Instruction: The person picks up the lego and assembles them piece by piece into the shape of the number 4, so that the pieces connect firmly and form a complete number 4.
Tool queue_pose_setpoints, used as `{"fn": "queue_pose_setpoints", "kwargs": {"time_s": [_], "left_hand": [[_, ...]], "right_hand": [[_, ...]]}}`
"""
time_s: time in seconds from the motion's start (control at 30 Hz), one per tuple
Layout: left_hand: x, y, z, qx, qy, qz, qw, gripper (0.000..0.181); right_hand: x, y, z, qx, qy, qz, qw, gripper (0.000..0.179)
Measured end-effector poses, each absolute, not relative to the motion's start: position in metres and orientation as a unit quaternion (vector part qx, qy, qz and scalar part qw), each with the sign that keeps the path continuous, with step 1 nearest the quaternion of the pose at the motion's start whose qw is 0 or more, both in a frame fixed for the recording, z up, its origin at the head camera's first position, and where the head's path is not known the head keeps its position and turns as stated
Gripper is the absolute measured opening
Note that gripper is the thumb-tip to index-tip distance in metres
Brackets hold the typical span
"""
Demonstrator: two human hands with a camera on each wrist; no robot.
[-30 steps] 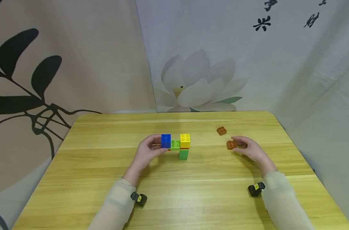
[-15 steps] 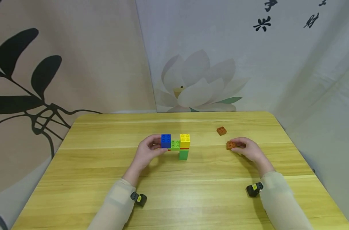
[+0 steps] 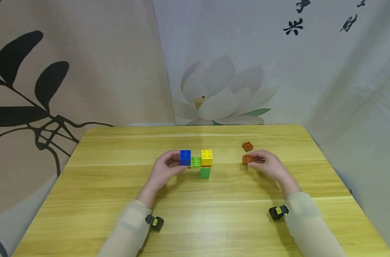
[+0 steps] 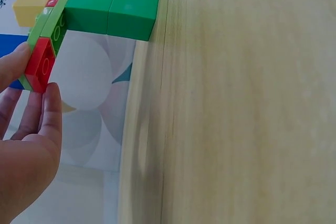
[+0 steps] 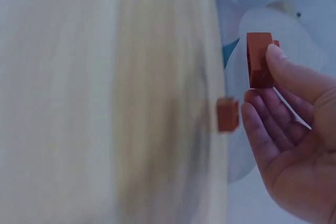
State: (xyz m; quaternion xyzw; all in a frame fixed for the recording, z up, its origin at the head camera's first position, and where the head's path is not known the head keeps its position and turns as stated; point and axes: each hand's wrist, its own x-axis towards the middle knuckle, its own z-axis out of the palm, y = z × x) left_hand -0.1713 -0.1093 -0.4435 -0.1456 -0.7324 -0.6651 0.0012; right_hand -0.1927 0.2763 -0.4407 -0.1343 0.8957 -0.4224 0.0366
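In the head view my left hand (image 3: 164, 166) grips the left end of a toy brick build by its blue brick (image 3: 185, 157). A light green brick (image 3: 196, 161) bridges across to a yellow brick (image 3: 206, 157), under which runs a green column (image 3: 205, 173). The left wrist view shows a red brick (image 4: 41, 66) below the bridge, between thumb and fingers. Whether the column touches the table, I cannot tell. My right hand (image 3: 270, 166) pinches a brown toy brick (image 5: 260, 59) above the table. Behind it lies a second brown brick (image 3: 247, 146).
The wooden table (image 3: 195, 221) ends at a back edge close behind the bricks. Printed curtains (image 3: 227, 43) hang beyond it. Each wrist carries a small black camera, such as the right wrist camera (image 3: 278, 211).
My right hand has moved left with the brown brick, which now sits just in front of the second one in the head view. The left hand and the build have stayed still.
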Motion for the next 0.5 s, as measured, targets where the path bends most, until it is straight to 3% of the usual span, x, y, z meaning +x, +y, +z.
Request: {"fn": "queue_pose_setpoints", "kwargs": {"time_s": [0.5], "left_hand": [[-0.159,-0.106,-0.416,-0.140,-0.730,-0.668,-0.020,0.041]], "right_hand": [[-0.187,0.225,-0.396,-0.195,0.866,-0.461,-0.005,0.036]]}}
